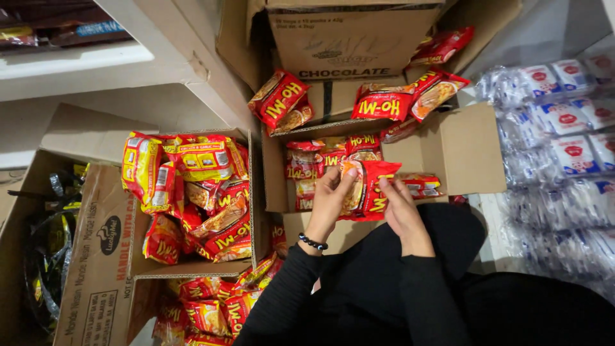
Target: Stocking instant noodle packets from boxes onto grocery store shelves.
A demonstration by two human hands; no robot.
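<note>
At centre frame, between left hand [328, 195] and right hand [398, 208]: one red noodle packet [366, 188], pinched by both at its side edges, kept flat above the open carton [458, 150], probably for neat laying. At twelve o'clock, more packets inside. At nine o'clock, a second box [96, 256], heaped with red and yellow packets [192, 192]. At three o'clock, white wrapped bundles [564, 141].

glossy plastic noodle packet [368, 189], matt cardboard box [461, 150]

A shop stockroom: cardboard cartons [109, 256] full of snack packets [205, 160], wrapped bundles [564, 128].
</note>
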